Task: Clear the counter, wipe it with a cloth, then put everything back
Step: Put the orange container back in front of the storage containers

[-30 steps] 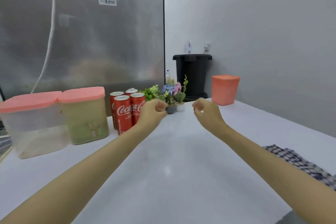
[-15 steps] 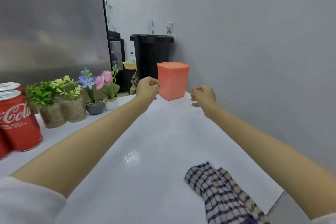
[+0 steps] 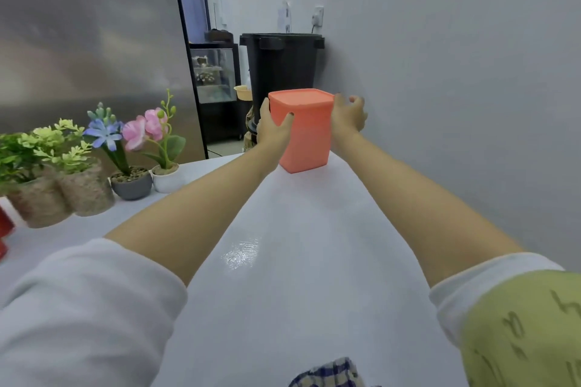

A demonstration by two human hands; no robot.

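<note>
Left hand (image 3: 273, 129) grasps the orange lidded container (image 3: 309, 135), thumb across its front; right hand (image 3: 347, 118) touches the opposite side, grip unclear.

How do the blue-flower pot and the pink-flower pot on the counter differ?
The blue-flower pot is dark grey; the pink-flower pot is white. The blue-flower pot holds dark pebbles, the pink-flower pot paler filling. The blue-flower pot looks slightly wider than the pink-flower pot. Both are small, upright and side by side on the counter.
</note>
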